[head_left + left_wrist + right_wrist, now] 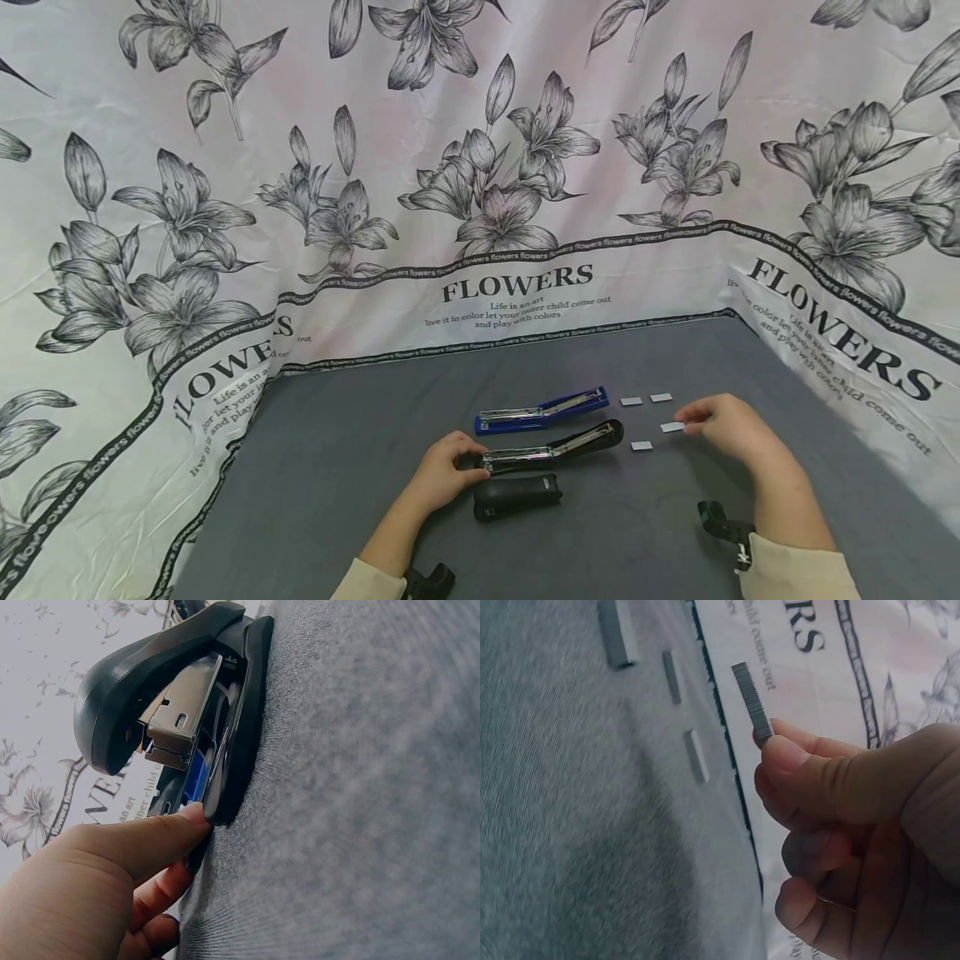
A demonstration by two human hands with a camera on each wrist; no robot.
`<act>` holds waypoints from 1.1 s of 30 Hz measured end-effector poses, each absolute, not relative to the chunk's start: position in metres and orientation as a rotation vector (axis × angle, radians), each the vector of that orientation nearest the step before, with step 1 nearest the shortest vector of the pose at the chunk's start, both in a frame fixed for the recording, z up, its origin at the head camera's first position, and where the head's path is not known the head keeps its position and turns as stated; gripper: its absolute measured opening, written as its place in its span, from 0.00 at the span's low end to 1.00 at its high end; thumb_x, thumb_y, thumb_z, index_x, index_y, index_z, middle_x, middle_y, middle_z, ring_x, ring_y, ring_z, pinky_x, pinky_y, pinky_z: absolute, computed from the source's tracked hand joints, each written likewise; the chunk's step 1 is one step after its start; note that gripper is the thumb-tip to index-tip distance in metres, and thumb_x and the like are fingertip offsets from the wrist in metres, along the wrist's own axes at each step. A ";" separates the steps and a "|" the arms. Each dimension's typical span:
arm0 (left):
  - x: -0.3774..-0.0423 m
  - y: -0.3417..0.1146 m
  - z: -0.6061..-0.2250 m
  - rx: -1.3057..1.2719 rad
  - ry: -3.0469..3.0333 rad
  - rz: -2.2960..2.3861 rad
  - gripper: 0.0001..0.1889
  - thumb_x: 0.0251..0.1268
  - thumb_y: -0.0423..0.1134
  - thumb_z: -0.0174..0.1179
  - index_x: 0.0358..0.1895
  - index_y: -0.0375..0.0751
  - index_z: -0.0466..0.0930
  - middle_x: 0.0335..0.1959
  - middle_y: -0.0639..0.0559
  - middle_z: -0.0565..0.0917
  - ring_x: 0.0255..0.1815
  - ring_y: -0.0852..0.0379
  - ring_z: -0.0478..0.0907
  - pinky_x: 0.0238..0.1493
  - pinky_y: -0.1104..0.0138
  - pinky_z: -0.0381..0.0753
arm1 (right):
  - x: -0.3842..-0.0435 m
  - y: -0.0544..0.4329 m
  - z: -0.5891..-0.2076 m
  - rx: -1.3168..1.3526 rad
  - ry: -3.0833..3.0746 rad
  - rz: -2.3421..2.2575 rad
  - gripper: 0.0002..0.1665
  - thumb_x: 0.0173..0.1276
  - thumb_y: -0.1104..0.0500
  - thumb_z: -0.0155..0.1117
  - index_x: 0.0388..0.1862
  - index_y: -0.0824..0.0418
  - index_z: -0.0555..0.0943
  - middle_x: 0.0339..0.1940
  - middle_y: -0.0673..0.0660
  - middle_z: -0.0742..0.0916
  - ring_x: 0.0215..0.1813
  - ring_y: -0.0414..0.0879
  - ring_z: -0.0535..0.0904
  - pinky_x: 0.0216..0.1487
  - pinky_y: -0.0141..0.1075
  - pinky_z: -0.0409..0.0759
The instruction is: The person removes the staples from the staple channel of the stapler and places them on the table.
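My left hand (442, 473) pinches the left end of a black stapler (525, 457) that lies folded open, its metal channel showing. Beyond it lies a blue stapler (540, 414), also opened out. Nearer to me is a second black stapler (517, 497), its top folded over its base; in the left wrist view this stapler (161, 664) largely hides the one being held. Between thumb and fingertips, my right hand (731, 427) holds a short strip of staples (751, 701), to the right of the staplers.
Three more staple strips lie on the grey cloth: two at the back, one strip (631, 402) left of another strip (660, 397), and a nearer strip (641, 447) beside the held stapler. A flower-printed curtain (517, 300) borders the table's back and sides.
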State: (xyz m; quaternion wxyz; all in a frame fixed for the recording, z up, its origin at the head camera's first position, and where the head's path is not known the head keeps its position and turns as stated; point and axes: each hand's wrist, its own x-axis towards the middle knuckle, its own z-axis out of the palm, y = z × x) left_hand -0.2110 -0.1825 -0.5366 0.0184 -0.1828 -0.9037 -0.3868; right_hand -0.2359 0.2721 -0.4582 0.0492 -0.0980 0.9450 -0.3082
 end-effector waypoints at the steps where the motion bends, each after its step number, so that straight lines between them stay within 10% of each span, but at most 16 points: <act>1: -0.211 -0.183 -0.537 -0.565 -2.808 -1.198 0.14 0.59 0.40 0.77 0.48 0.47 0.90 0.43 0.60 0.81 0.40 0.60 0.73 0.42 0.64 0.73 | -0.237 0.273 -0.460 -0.300 2.873 -0.938 0.09 0.68 0.65 0.69 0.45 0.69 0.88 0.42 0.64 0.89 0.48 0.62 0.82 0.45 0.53 0.78; 12: -0.210 -0.182 -0.536 -0.541 -2.812 -1.194 0.14 0.59 0.41 0.77 0.49 0.47 0.90 0.43 0.62 0.81 0.41 0.60 0.73 0.44 0.64 0.73 | -0.239 0.278 -0.479 -0.288 2.818 -0.930 0.09 0.62 0.67 0.70 0.41 0.70 0.88 0.41 0.63 0.89 0.40 0.48 0.80 0.42 0.46 0.76; 33: -0.211 -0.191 -0.521 -0.687 -2.916 -1.188 0.19 0.65 0.38 0.72 0.59 0.42 0.85 0.47 0.56 0.80 0.34 0.60 0.69 0.37 0.64 0.70 | -0.238 0.276 -0.484 -0.249 2.839 -0.890 0.10 0.62 0.68 0.70 0.43 0.69 0.87 0.41 0.63 0.89 0.41 0.54 0.82 0.43 0.52 0.77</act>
